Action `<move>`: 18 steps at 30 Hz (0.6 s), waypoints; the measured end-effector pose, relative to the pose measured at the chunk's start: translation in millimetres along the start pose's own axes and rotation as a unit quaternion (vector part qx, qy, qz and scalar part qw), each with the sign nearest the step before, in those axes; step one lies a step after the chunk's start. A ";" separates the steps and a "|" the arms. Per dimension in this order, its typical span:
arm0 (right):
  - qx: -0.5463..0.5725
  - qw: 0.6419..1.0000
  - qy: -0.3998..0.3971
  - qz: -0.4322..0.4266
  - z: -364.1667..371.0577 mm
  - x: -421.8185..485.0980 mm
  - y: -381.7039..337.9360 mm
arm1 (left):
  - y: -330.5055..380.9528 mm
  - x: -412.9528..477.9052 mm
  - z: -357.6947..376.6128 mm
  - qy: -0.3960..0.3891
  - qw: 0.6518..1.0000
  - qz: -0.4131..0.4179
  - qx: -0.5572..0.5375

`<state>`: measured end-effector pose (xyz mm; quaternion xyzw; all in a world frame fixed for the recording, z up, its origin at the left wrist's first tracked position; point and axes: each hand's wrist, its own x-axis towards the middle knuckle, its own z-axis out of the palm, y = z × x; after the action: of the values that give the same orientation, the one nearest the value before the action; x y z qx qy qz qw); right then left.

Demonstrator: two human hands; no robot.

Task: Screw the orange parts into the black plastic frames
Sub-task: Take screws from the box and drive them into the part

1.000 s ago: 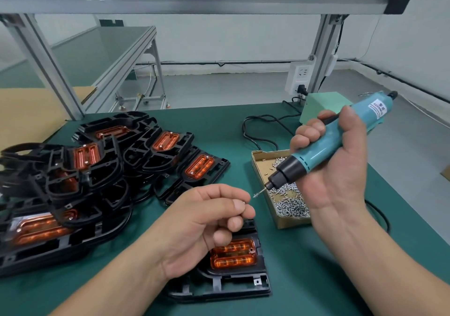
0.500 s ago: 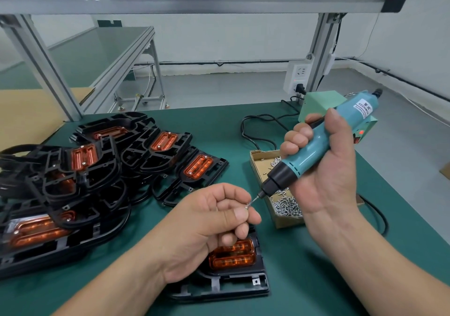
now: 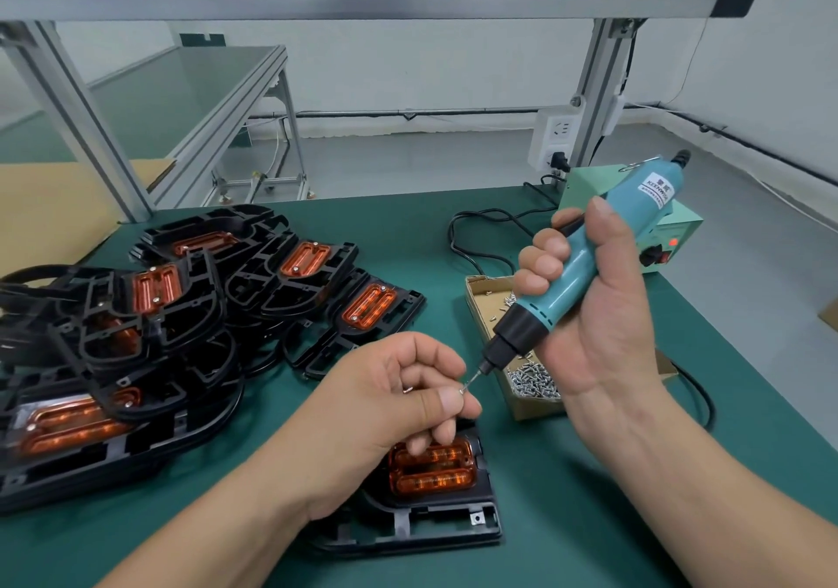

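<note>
A black plastic frame point(image 3: 435, 524) lies on the green mat near me, with an orange part point(image 3: 433, 474) seated in it. Above it my left hand point(image 3: 390, 406) pinches a small screw point(image 3: 462, 390) between thumb and forefinger; another screw shows among its curled fingers. My right hand point(image 3: 603, 329) grips a teal electric screwdriver point(image 3: 576, 274), tilted down to the left. The bit tip touches the pinched screw.
A heap of black frames with orange parts point(image 3: 181, 315) covers the left of the mat. A cardboard box of screws point(image 3: 489, 297) sits behind the right hand. A green power supply point(image 3: 671, 234) and black cable point(image 3: 476, 234) lie at the back right.
The screwdriver has come down and left until its bit meets the screw in my left hand. The left hand has stayed above the frame.
</note>
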<state>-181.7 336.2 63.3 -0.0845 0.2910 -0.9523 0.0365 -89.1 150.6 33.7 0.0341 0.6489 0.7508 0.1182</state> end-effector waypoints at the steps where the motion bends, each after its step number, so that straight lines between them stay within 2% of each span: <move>1: -0.001 1.000 -0.001 0.000 0.0 0.0 1.0 | -0.9 0.1 -0.4 -0.001 1.000 0.001 0.007; 6: 0.002 1.000 0.008 -0.005 -0.7 -0.9 4.3 | -5.4 0.4 -2.8 0.002 0.999 0.007 0.040; 10: 0.003 1.000 0.017 -0.013 0.2 -1.3 2.9 | -5.6 0.7 -3.6 -0.004 1.000 0.009 0.023; 15: 0.019 0.999 0.033 -0.011 1.0 -0.3 -0.3 | -0.9 1.4 -4.2 -0.012 0.999 -0.031 0.010; 18: 0.018 0.999 0.034 -0.011 -0.5 0.4 -1.1 | 6.3 2.2 -12.0 0.014 0.999 -0.033 0.006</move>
<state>-182.2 337.4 63.6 -0.0550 0.2744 -0.9599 0.0178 -94.6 138.7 37.9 0.0028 0.6560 0.7429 0.1331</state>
